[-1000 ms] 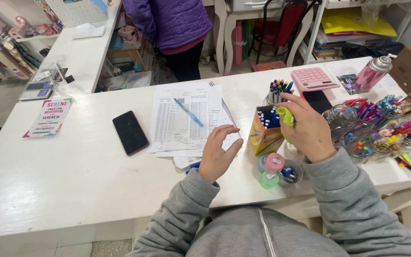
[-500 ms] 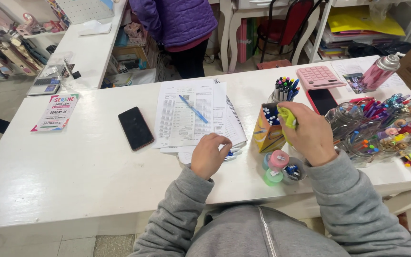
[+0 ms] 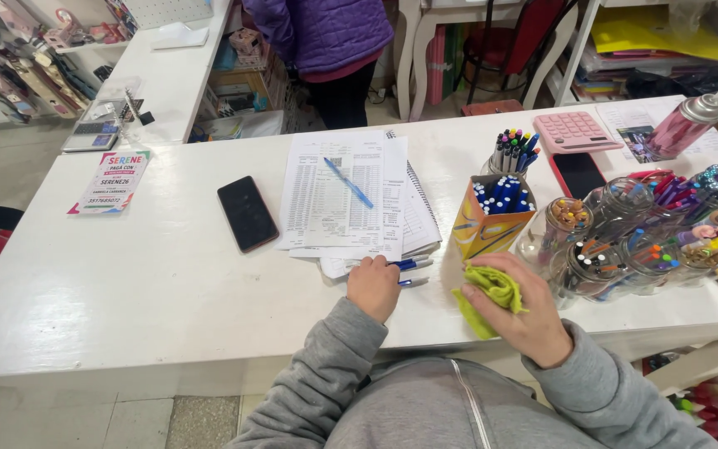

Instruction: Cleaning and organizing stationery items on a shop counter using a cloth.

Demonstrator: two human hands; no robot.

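Observation:
My right hand [image 3: 521,320] is shut on a crumpled yellow-green cloth [image 3: 490,291], pressed down on the white table [image 3: 151,283] near its front edge, just below an orange cardboard box of blue-capped pens [image 3: 492,218]. My left hand [image 3: 373,287] rests on the table with its fingers curled in, knuckles touching two blue pens [image 3: 410,266] that lie by the bottom edge of a stack of printed papers [image 3: 342,195]. Both arms wear grey sleeves.
A black phone [image 3: 247,213] lies left of the papers, and a blue pen [image 3: 349,183] lies on them. Glass jars of coloured pens [image 3: 625,237] crowd the right side, with a pink calculator [image 3: 575,130] and a spray can [image 3: 685,125] behind. A person in a purple jacket [image 3: 326,33] stands beyond the table.
My right hand came down from the orange pen box to the table's front edge with the cloth. My left hand went from spread fingers to curled, beside the blue pens.

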